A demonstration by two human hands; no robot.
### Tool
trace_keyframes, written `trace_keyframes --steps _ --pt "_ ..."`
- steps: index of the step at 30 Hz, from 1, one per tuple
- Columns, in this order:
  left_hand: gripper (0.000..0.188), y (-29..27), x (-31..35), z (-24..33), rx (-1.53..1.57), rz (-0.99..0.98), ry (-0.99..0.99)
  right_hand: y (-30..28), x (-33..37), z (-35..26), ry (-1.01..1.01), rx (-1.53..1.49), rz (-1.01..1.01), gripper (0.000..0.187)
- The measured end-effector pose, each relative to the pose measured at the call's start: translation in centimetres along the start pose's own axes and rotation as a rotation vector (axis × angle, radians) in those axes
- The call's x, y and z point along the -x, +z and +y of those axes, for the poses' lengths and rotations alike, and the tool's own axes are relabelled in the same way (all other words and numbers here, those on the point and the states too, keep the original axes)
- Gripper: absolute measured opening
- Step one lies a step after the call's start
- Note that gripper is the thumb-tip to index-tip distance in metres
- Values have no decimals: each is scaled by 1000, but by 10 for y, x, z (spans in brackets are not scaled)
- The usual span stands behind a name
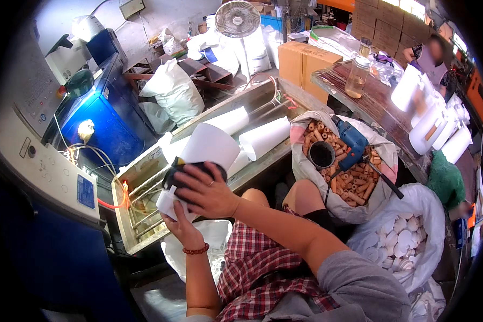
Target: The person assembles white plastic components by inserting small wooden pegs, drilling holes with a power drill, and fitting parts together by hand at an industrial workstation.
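Observation:
A white plastic cylinder (213, 144) with a black end part (173, 178) is held up in front of me, tilted over the wooden trough. My left hand (183, 229), with a beaded bracelet at the wrist, is closed from below around a smaller white tubular piece (166, 200) next to the black part. Across the black part lies my right hand (206, 192), its fingers stretched and spread. What the right palm touches is hidden. Below the left hand hangs a white bag (172, 248) with small white bits inside.
The wooden trough (273, 153) holds metal rods and more white cylinders (265, 138). At right, a sack (300, 134) of brown tubes carries a blue power drill (351, 140); a bag of white discs (400, 239) is nearer. A blue-grey machine (53, 177) stands left. Another person (432, 56) is far right.

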State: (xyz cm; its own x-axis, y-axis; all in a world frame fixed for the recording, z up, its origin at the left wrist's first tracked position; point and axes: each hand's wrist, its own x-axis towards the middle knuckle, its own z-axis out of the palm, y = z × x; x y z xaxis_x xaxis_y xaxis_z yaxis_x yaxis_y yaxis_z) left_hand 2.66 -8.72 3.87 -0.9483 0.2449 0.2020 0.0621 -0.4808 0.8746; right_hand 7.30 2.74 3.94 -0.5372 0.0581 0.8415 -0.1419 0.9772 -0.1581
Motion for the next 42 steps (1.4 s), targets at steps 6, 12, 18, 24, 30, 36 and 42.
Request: trace_keyframes --steps 6,12,18,24,30,36,42 --pt "53 17 30 -1 6 -42 -212 -29 20 35 448 -69 544 60" --pt "47 42 52 -22 258 -213 -433 -59 28 39 1076 -1241 951 48" --pt "45 5 37 -30 228 -187 -435 -126 92 27 1272 -972 533 33" --pt "44 -54 50 -21 31 -291 -792 -302 202 99 1244 153 -227 38" --pt "37 -78 71 -49 -403 -336 -772 -385 247 135 1209 228 -1018 47" --pt "37 -76 57 -43 -700 -578 -547 -355 298 152 1458 649 -997 49" --pt "31 -58 59 -36 -761 -642 -74 -353 323 161 1610 455 -575 42"
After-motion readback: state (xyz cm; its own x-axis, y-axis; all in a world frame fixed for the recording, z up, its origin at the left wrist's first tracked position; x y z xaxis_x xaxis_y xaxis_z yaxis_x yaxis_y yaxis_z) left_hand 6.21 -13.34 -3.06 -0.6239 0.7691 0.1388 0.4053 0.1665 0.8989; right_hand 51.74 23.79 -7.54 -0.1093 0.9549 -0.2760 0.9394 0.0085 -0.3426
